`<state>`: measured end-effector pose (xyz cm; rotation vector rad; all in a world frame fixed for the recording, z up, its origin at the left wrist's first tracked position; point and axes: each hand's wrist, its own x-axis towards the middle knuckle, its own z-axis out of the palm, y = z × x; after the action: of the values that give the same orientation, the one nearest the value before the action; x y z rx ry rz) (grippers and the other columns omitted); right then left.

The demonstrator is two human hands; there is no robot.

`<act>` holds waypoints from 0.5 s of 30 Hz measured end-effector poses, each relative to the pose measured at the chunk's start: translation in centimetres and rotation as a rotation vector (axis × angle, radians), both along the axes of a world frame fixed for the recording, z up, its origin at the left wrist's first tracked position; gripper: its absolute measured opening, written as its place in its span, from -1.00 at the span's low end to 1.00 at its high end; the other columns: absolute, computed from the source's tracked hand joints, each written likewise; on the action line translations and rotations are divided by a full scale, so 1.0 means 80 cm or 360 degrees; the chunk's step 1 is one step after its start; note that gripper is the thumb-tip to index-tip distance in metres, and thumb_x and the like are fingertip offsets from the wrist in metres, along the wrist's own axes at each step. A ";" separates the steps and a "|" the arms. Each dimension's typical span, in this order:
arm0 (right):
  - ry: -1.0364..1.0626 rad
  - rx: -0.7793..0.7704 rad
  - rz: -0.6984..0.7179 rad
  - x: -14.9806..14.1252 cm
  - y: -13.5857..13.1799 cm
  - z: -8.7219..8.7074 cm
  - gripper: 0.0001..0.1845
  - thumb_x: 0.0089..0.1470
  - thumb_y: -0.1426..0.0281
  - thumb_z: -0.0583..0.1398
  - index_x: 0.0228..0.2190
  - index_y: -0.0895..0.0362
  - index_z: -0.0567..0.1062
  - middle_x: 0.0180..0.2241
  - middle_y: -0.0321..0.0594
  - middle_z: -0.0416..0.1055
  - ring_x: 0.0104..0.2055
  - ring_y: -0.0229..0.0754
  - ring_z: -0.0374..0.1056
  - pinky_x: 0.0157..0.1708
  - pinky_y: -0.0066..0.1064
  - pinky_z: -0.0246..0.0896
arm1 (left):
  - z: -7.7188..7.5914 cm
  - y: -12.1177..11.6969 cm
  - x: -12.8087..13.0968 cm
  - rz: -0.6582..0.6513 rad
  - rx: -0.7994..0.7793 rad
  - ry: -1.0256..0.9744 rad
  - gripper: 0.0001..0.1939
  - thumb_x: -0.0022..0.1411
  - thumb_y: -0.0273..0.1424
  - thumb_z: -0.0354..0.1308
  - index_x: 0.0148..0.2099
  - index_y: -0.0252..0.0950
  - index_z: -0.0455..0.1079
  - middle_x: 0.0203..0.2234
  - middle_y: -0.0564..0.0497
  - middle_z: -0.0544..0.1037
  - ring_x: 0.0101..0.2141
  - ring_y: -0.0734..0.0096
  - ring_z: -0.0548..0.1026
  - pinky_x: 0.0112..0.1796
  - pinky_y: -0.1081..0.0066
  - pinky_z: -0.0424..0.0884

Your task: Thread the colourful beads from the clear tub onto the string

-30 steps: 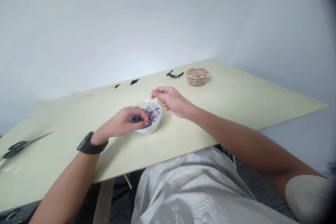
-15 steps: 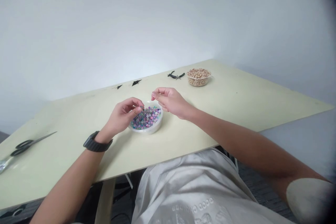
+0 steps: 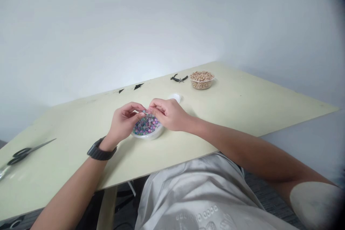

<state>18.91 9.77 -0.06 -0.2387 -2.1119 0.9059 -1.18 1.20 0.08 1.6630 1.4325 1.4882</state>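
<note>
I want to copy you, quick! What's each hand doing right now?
Left hand: fingers pinched shut on a small bead, above the bowl of beads.
Right hand: fingers pinched shut beside that bead; what it grips cannot be told.

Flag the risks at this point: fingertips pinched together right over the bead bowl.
1. The left hand pinches a small bead at the fingertips; it could slip, though it would likely drop back into the bead bowl below.
2. Both the left hand and the right hand hover close above that bowl; a bump could tip it and scatter beads over the table.
3. Any thread is too thin to see.
</note>
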 end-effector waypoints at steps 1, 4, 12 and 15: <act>-0.0001 0.0011 -0.0014 0.000 0.001 0.000 -0.73 0.36 0.26 0.09 -0.35 0.15 0.40 -0.52 -0.35 0.30 -0.49 -0.34 0.11 -0.41 -0.45 -0.06 | 0.000 0.000 0.000 0.0005 0.0009 -0.0003 -0.71 0.11 -0.24 0.48 -0.23 -0.31 0.55 -0.33 -0.06 0.61 -0.35 0.39 0.53 -0.31 0.43 0.47; -0.0011 0.0056 -0.0060 -0.001 0.002 0.000 -0.73 0.36 0.27 0.08 -0.35 0.15 0.40 -0.52 -0.35 0.30 -0.49 -0.34 0.13 -0.40 -0.45 -0.04 | 0.001 0.000 0.001 0.0025 0.0040 -0.0010 -0.72 0.12 -0.24 0.47 -0.24 -0.31 0.55 -0.33 -0.07 0.62 -0.31 0.37 0.55 -0.28 0.43 0.48; -0.0015 0.0136 -0.0146 0.000 0.005 0.001 -0.72 0.38 0.28 0.07 -0.34 0.15 0.40 -0.55 -0.36 0.28 -0.51 -0.34 0.12 -0.39 -0.45 -0.05 | -0.004 0.001 -0.005 0.0023 0.0030 -0.0052 -0.74 0.17 -0.25 0.45 -0.18 -0.29 0.55 -0.29 -0.08 0.63 -0.27 0.36 0.57 -0.25 0.43 0.49; -0.0012 0.0136 -0.0153 0.000 0.006 0.001 -0.72 0.38 0.28 0.07 -0.35 0.15 0.40 -0.55 -0.36 0.28 -0.51 -0.34 0.12 -0.39 -0.45 -0.05 | -0.003 0.001 -0.006 0.0038 0.0022 -0.0047 -0.72 0.16 -0.23 0.46 -0.18 -0.29 0.55 -0.29 -0.09 0.64 -0.28 0.34 0.58 -0.26 0.41 0.51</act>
<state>18.93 10.28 0.06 -0.2971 -2.1219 0.7583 -1.65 1.24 -0.19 1.6304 1.4340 1.5326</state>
